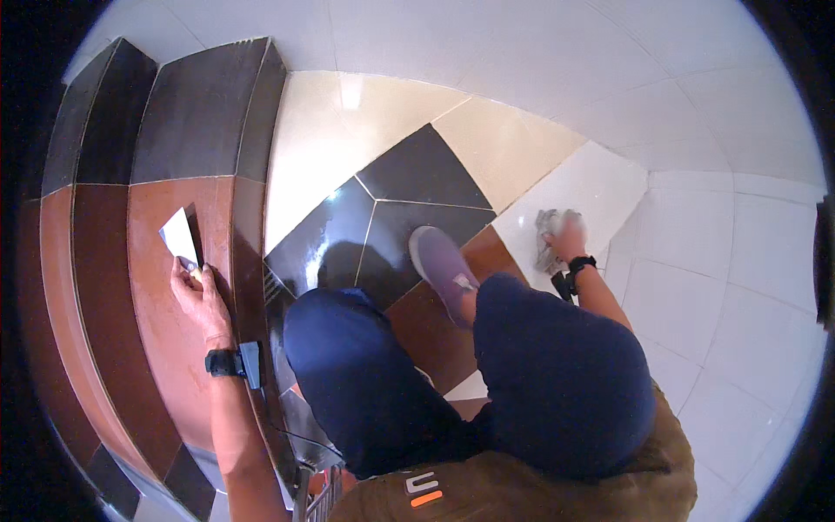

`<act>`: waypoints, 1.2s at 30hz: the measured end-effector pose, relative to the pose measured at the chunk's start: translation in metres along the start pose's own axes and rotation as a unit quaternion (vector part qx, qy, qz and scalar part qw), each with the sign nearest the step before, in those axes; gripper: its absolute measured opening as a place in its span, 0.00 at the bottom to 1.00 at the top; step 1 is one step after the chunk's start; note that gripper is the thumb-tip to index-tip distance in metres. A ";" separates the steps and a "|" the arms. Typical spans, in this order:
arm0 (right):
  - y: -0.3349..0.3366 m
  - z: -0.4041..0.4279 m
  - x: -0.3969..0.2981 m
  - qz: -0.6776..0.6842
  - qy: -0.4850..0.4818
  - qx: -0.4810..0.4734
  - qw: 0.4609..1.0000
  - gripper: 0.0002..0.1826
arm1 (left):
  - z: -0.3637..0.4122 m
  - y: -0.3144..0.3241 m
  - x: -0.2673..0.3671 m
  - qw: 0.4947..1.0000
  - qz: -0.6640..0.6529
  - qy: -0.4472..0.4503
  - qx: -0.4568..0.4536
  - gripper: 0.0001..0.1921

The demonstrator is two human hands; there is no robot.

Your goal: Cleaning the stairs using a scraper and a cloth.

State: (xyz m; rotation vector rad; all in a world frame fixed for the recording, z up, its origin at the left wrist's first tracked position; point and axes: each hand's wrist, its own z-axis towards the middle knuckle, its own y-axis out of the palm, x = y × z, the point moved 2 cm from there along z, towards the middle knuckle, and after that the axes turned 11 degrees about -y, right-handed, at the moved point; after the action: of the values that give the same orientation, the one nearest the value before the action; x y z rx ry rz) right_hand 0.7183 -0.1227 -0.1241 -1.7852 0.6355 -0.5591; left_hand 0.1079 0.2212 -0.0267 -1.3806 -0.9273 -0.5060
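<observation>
My left hand (pixel 202 305) grips the handle end of a putty knife (pixel 181 239) over the reddish-brown tiled step (pixel 173 313). Its broad pale blade points away from me, and a shadow falls beside it on the tile. Whether the blade touches the step I cannot tell. Over on the right, my right hand (pixel 569 236) presses a crumpled grey cloth (pixel 545 251) against a white floor tile (pixel 597 189). That hand is blurred, and the fingers partly cover the cloth.
Black and brown tiled steps (pixel 196 117) rise along the left. White tiled wall (pixel 685 235) encloses the right and far sides. My bent knees (pixel 554 378) and a purple shoe (pixel 443 267) fill the middle. A metal wire rack (pixel 319 499) stands close by me at the bottom.
</observation>
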 end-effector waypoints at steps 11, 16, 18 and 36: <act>-0.048 0.022 -0.142 0.185 -0.198 0.122 0.955 0.45 | 0.006 -0.004 -0.004 0.998 0.047 0.038 0.004 0.26; -0.044 0.038 -0.196 0.114 -0.472 0.152 0.861 0.36 | 0.012 -0.013 -0.016 0.995 0.076 0.069 0.009 0.24; -0.059 0.046 -0.222 0.117 -0.512 0.143 0.839 0.32 | 0.020 -0.016 -0.023 0.988 0.137 0.067 0.005 0.24; -0.058 0.134 -0.255 0.092 -0.472 0.173 0.860 0.25 | -0.019 0.152 0.215 0.784 0.352 0.272 -0.432 0.19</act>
State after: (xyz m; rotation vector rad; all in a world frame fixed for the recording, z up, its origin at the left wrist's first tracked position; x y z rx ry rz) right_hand 0.6245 0.1559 -0.1223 -1.3977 -0.0013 0.3427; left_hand 0.3540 0.2726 0.0539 -2.0862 0.4136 -0.7176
